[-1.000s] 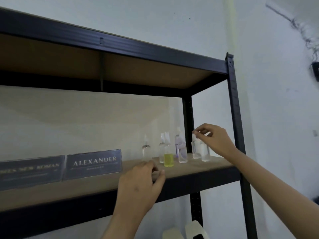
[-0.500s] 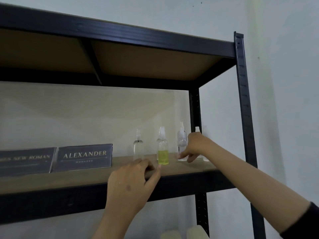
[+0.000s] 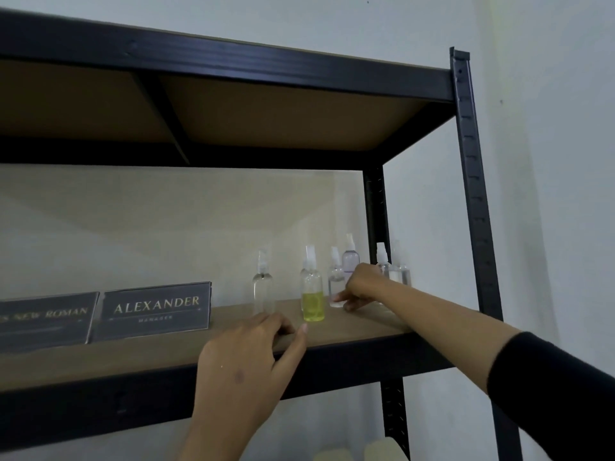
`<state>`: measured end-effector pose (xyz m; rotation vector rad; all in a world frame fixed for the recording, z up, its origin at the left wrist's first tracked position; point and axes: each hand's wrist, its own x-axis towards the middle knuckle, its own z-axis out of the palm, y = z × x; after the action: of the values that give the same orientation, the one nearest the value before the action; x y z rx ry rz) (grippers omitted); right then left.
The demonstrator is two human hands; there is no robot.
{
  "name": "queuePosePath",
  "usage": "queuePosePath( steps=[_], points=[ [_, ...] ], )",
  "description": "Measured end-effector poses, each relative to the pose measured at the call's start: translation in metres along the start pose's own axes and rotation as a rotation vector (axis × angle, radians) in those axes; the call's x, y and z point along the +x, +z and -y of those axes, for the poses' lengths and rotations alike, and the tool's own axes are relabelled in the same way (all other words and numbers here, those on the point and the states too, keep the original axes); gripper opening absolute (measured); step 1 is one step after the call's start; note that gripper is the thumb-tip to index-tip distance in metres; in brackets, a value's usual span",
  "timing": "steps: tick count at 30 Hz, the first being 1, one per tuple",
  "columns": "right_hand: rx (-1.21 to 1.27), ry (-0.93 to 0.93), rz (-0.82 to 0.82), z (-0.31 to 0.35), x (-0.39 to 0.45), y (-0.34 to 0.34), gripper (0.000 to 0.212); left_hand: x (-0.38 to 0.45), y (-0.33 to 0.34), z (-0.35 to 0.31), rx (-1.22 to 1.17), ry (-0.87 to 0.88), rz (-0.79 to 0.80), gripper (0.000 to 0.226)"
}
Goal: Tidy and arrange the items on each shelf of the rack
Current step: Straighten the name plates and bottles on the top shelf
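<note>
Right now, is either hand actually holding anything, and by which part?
The right hand pinches the small clear spray bottle near its base. The left hand holds nothing; it rests on the shelf edge.

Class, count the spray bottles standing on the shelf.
6: one clear at left, the yellow one, two by the right hand, two behind it. More may be hidden.

The rack [image 3: 466, 154] frame is black, its shelf [image 3: 100, 357] boards tan-brown. One spray bottle [image 3: 312, 302] holds yellow-green liquid; a far bottle [image 3: 350, 259] shows faint purple. The nameplate [image 3: 153, 311] is dark grey with pale gold lettering. The right sleeve [image 3: 559, 394] is black.
</note>
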<state>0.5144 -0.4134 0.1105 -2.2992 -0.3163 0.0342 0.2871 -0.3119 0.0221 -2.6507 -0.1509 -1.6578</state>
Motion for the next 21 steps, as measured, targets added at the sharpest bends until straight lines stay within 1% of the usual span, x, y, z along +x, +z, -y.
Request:
queuePosePath(
  steps=[2,5,7,12,15,18,19,21],
  points=[
    [0.015,0.016,-0.038,0.001,0.004,0.003,0.031,0.001,0.001,0.001,0.0,-0.001,0.01,0.056],
    [0.065,0.035,-0.028,0.004,0.009,0.006,0.029,0.0,0.001,0.001,0.016,0.0,0.023,0.058],
    [0.076,0.023,-0.031,0.007,0.012,0.011,0.033,0.0,-0.001,0.0,0.015,-0.003,0.043,0.058],
    [-0.011,-0.014,-0.07,0.011,0.02,0.022,0.039,0.0,-0.004,-0.001,0.005,0.003,0.051,0.052],
    [-0.063,-0.068,-0.083,0.009,0.022,0.025,0.037,0.0,-0.003,-0.001,0.013,0.001,0.04,0.055],
    [-0.012,-0.167,-0.036,0.003,0.018,0.014,0.021,-0.001,-0.002,0.0,0.0,0.008,0.015,0.055],
    [0.017,-0.204,-0.016,0.002,0.015,0.005,0.019,-0.001,-0.002,0.0,-0.006,0.001,0.019,0.054],
    [-0.016,-0.242,-0.016,0.007,0.0,-0.013,0.021,-0.001,-0.002,0.0,-0.002,0.01,0.011,0.056]
  ],
)
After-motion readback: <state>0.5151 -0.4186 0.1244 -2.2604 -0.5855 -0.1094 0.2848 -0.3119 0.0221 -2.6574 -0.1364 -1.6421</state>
